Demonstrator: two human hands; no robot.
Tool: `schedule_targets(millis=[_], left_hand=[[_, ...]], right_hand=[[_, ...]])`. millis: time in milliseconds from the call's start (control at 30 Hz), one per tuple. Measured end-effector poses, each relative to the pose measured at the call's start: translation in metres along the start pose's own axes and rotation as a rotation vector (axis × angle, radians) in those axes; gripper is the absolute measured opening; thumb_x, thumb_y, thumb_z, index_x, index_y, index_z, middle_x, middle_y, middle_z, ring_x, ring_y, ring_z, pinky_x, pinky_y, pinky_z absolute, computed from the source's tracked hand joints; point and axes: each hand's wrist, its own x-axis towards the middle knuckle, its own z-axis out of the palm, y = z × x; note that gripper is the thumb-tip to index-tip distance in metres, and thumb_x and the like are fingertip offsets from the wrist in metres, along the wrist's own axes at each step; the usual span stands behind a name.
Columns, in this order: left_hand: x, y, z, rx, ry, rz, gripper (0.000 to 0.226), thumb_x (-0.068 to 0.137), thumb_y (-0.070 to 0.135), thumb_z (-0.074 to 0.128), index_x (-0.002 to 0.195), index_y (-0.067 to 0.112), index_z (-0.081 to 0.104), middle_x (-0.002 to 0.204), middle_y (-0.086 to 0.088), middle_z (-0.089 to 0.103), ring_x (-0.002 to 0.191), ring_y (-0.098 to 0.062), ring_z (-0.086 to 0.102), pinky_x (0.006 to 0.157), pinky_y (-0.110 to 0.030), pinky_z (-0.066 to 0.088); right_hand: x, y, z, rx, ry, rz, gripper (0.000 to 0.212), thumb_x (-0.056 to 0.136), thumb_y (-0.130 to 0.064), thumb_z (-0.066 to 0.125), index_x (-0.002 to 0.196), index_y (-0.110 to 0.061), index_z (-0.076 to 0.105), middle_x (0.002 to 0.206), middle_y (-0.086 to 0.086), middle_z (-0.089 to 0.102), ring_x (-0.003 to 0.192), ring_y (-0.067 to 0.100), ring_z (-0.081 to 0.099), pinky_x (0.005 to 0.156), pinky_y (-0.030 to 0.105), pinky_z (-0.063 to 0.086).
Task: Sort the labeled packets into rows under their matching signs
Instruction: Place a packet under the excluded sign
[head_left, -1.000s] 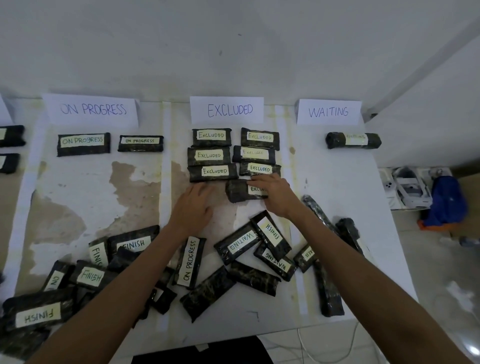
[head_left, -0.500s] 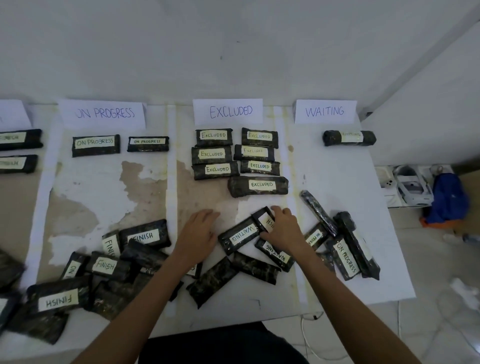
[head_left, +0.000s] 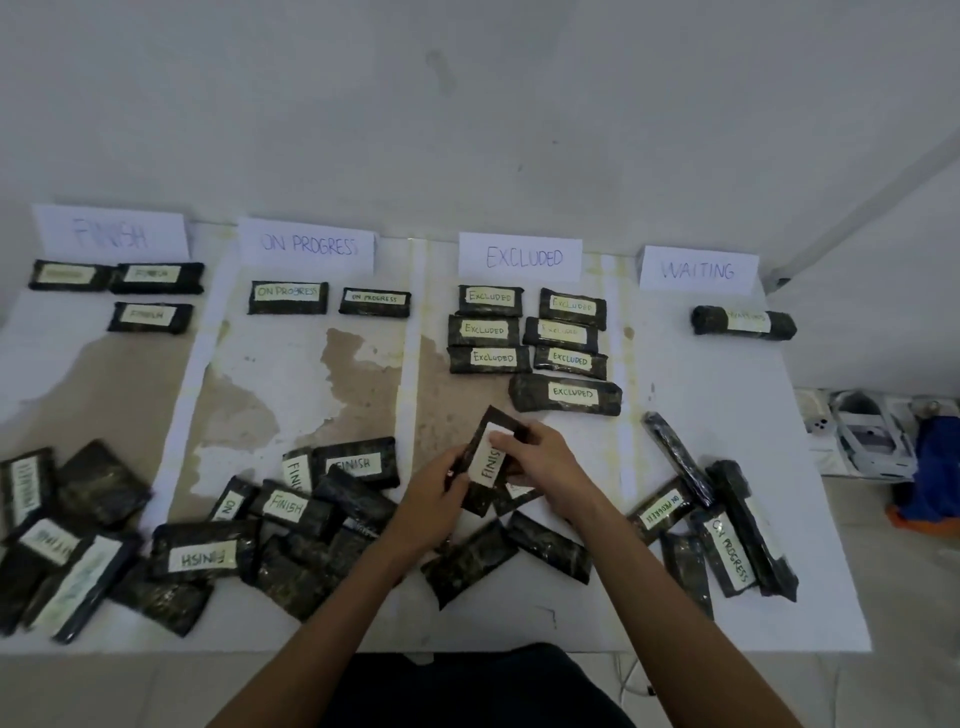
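Four paper signs stand along the wall: FINISH (head_left: 110, 233), ON PROGRESS (head_left: 307, 244), EXCLUDED (head_left: 521, 256), WAITING (head_left: 697, 269). Dark packets with white labels lie in rows under them: three under FINISH (head_left: 151, 278), two under ON PROGRESS (head_left: 288, 298), several under EXCLUDED (head_left: 490, 329), one rolled packet under WAITING (head_left: 744, 323). Both hands hold one FINISH packet (head_left: 491, 457) up over the table's middle. My left hand (head_left: 434, 496) grips its lower left edge. My right hand (head_left: 545, 462) pinches its upper right side.
Unsorted packets lie heaped along the near edge: a pile at left (head_left: 197, 558), a few under my hands (head_left: 548, 545), and a cluster at right (head_left: 730, 545). The white table (head_left: 727, 415) ends at right, where a white device (head_left: 867, 436) and blue cloth (head_left: 935, 467) sit on the floor.
My hands left the placed EXCLUDED packet, came back to the near pile, and lifted a FINISH packet between them. The camera view swung left, showing the FINISH sign.
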Motion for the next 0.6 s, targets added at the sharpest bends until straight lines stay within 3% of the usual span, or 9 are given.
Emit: schedule_targets(millis=[67, 167, 300, 467, 600], left_hand=[[-0.005, -0.008, -0.022, 0.034, 0.010, 0.002, 0.035, 0.095, 0.009, 0.043, 0.129, 0.016, 0.049, 0.112, 0.001, 0.058, 0.100, -0.011, 0.055, 0.072, -0.007, 0.045], [-0.013, -0.025, -0.056, 0.229, 0.116, 0.086, 0.042, 0.088, 0.023, 0.055, 0.130, 0.017, 0.048, 0.115, 0.002, 0.055, 0.103, -0.012, 0.051, 0.090, -0.029, 0.048], [-0.021, -0.048, -0.103, 0.654, 0.215, 0.195, 0.069, 0.069, 0.057, 0.055, 0.125, 0.017, 0.049, 0.109, -0.003, 0.053, 0.097, -0.022, 0.051, 0.082, -0.035, 0.046], [-0.027, -0.074, -0.167, 0.810, 0.260, 0.233, 0.065, 0.068, 0.046, 0.066, 0.122, 0.012, 0.053, 0.105, -0.009, 0.058, 0.088, -0.030, 0.055, 0.071, -0.038, 0.047], [-0.032, -0.101, -0.231, 0.803, 0.234, 0.220, 0.066, 0.067, 0.036, 0.068, 0.125, 0.011, 0.051, 0.112, -0.009, 0.056, 0.094, -0.031, 0.054, 0.072, -0.041, 0.051]], right_hand=[[-0.003, -0.008, 0.017, -0.009, -0.038, -0.064, 0.017, 0.089, -0.019, 0.063, 0.105, -0.015, 0.059, 0.093, 0.003, 0.069, 0.086, 0.019, 0.067, 0.059, 0.024, 0.054], [-0.005, -0.017, 0.049, -0.016, -0.078, -0.083, 0.016, 0.089, -0.012, 0.062, 0.104, -0.007, 0.059, 0.095, 0.009, 0.068, 0.081, 0.020, 0.067, 0.060, 0.027, 0.056], [-0.004, -0.028, 0.102, 0.014, -0.091, -0.067, 0.019, 0.088, -0.011, 0.063, 0.104, -0.002, 0.059, 0.100, 0.013, 0.067, 0.086, 0.023, 0.068, 0.060, 0.029, 0.057], [-0.005, -0.045, 0.173, 0.008, -0.161, -0.080, 0.023, 0.088, -0.012, 0.065, 0.108, -0.003, 0.058, 0.105, 0.015, 0.065, 0.092, 0.026, 0.067, 0.067, 0.034, 0.060], [0.004, -0.060, 0.227, -0.070, -0.179, -0.100, 0.027, 0.087, -0.021, 0.065, 0.111, -0.012, 0.056, 0.107, 0.013, 0.064, 0.092, 0.026, 0.067, 0.078, 0.040, 0.059]])
